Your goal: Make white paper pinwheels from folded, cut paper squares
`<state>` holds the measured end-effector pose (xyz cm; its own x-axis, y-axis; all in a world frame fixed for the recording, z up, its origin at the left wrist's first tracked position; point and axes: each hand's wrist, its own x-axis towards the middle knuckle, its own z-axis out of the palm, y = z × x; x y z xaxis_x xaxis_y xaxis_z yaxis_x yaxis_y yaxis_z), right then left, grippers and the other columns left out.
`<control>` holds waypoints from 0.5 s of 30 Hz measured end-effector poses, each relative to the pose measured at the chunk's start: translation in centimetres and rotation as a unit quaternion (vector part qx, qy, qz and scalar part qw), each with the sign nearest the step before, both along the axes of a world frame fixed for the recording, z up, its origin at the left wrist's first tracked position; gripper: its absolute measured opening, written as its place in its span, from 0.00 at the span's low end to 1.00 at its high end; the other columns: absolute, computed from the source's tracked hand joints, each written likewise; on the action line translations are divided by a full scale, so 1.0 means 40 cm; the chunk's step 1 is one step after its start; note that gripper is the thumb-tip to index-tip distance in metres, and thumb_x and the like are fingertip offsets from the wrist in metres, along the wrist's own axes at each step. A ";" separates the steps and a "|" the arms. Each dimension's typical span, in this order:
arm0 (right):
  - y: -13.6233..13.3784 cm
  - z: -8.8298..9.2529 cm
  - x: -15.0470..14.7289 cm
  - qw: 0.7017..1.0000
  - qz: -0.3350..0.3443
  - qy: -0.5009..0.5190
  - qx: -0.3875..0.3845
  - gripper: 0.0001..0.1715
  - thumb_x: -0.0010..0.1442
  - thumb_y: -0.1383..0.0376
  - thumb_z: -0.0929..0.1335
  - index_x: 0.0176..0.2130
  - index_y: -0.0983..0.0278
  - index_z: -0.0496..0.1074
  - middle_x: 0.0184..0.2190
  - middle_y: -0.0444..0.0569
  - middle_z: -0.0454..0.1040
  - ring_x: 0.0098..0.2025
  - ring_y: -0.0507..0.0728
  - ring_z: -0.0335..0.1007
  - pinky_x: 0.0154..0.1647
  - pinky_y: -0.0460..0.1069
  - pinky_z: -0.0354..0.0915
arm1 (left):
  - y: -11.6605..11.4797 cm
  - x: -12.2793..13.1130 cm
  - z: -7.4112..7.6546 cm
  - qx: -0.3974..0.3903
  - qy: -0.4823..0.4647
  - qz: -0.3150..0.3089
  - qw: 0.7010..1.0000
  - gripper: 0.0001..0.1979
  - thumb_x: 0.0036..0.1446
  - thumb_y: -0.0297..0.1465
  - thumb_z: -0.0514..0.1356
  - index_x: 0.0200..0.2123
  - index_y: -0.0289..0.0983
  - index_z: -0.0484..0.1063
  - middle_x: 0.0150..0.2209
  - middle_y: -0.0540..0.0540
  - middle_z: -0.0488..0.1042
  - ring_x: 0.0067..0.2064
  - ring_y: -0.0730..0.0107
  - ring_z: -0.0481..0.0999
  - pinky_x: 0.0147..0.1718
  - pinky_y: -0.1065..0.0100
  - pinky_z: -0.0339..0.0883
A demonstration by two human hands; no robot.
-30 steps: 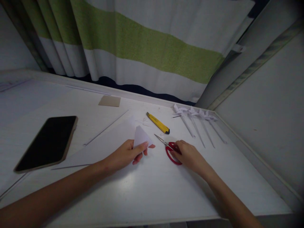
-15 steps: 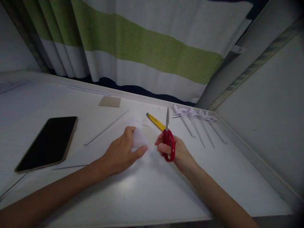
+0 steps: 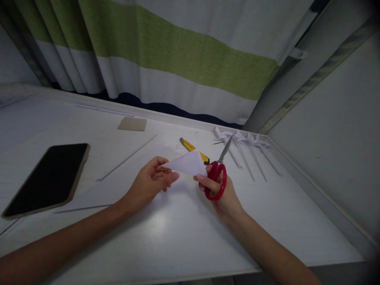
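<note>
My left hand (image 3: 150, 184) pinches the left tip of a folded white paper triangle (image 3: 187, 163) and holds it above the white table (image 3: 166, 233). My right hand (image 3: 218, 194) grips red-handled scissors (image 3: 218, 176) with fingers through the loops. The blades point up and to the right, just right of the paper. The paper's right corner touches my right fingers.
A yellow utility knife (image 3: 192, 149) lies behind the paper. Several white paper pinwheels on sticks (image 3: 246, 148) lie at the back right. A black phone (image 3: 44, 178) rests at the left, a brown card (image 3: 132, 124) and thin sticks (image 3: 127, 158) behind. A striped curtain hangs behind.
My right hand took the scissors off the table and raised them. My left hand lifted and unfolded the paper toward the scissors. The view shifted slightly.
</note>
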<state>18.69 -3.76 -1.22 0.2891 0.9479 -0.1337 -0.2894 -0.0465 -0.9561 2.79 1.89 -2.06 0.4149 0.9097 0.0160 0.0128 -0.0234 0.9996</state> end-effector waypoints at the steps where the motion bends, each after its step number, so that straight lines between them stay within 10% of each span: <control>1: -0.004 0.001 -0.007 1.000 0.003 0.022 -0.002 0.20 0.39 0.68 0.72 0.31 0.63 0.60 0.19 0.36 0.65 0.19 0.46 0.60 0.20 0.42 0.56 | -0.007 0.004 -0.010 -0.014 -0.002 -0.027 1.000 0.12 0.41 0.34 0.61 0.27 0.36 0.61 0.21 0.56 0.65 0.19 0.79 0.64 0.20 0.75 0.60; 4: -0.022 -0.004 -0.034 0.997 0.052 0.047 -0.030 0.19 0.39 0.68 0.72 0.31 0.63 0.60 0.18 0.36 0.64 0.18 0.46 0.61 0.19 0.41 0.56 | -0.036 0.009 -0.031 -0.015 0.063 -0.090 0.994 0.08 0.44 0.34 0.59 0.21 0.36 0.66 0.20 0.54 0.67 0.24 0.74 0.68 0.25 0.73 0.63; 15: -0.039 0.001 -0.032 0.982 0.170 -0.084 -0.020 0.19 0.46 0.58 0.68 0.37 0.65 0.63 0.22 0.40 0.62 0.20 0.47 0.58 0.19 0.43 0.54 | -0.021 -0.005 0.019 0.036 0.057 0.017 0.998 0.19 0.53 0.36 0.52 0.15 0.35 0.68 0.18 0.50 0.73 0.24 0.74 0.72 0.28 0.75 0.66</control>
<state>17.40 -5.34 -1.17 -0.0216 0.9885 -0.1494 -0.0883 -0.1507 -0.9846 2.60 1.05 -1.28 0.3860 0.9218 0.0359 0.1284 -0.0922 0.9874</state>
